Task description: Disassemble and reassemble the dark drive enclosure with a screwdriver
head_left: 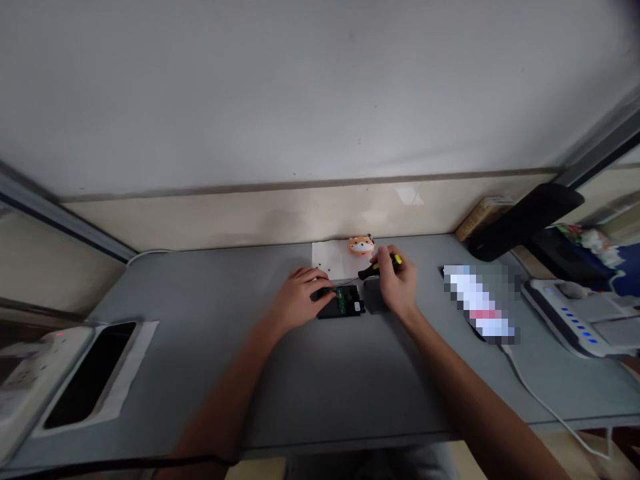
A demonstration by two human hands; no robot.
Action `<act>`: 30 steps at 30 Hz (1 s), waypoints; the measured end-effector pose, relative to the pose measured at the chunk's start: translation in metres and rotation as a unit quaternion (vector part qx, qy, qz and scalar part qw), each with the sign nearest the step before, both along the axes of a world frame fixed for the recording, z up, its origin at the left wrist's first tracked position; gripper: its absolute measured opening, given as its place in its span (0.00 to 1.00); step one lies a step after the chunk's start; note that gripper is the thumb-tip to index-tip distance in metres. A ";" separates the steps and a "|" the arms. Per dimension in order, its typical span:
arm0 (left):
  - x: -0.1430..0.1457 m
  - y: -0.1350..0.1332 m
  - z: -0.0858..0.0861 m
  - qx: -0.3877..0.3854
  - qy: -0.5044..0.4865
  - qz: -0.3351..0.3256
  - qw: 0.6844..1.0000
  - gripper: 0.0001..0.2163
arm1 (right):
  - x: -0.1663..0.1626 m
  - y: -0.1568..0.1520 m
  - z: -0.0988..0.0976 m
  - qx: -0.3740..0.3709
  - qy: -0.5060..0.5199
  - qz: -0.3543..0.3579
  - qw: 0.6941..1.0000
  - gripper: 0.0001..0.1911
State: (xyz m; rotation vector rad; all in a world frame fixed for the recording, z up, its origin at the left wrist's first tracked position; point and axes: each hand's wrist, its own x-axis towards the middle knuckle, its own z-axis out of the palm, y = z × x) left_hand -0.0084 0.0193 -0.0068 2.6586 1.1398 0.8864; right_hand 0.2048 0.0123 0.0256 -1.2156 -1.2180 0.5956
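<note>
On the grey desk lies a small black electronic device [353,309] with a green circuit board exposed. My left hand [300,300] grips its left end, fingertips on its top edge and face. My right hand [400,283] is closed around a screwdriver [369,272] with a black and yellow handle. The thin shaft slants left and down to the board's upper edge; I cannot tell exactly where its tip touches. Beside the device, partly under my right hand, is a flat dark piece [375,299]. Behind it, a white paper [333,257] carries several tiny dark specks.
An orange animal-face case [361,245] sits at the paper's edge. To the right are a lit, blurred phone [480,307] on a white cable [537,393], a power strip [560,317] and a black cylinder [527,220]. A dark phone [93,373] lies left.
</note>
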 end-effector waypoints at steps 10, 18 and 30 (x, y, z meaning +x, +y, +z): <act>-0.015 0.006 0.006 -0.017 0.044 0.049 0.998 0.11 | -0.004 0.001 -0.007 -0.015 -0.026 0.019 0.999 0.25; -0.005 0.002 0.004 -0.064 0.021 0.020 0.998 0.13 | -0.007 0.001 -0.011 -0.014 -0.035 0.027 0.999 0.25; -0.004 0.004 0.000 -0.089 0.024 0.013 0.996 0.12 | -0.010 0.000 -0.011 -0.013 -0.050 0.032 0.998 0.24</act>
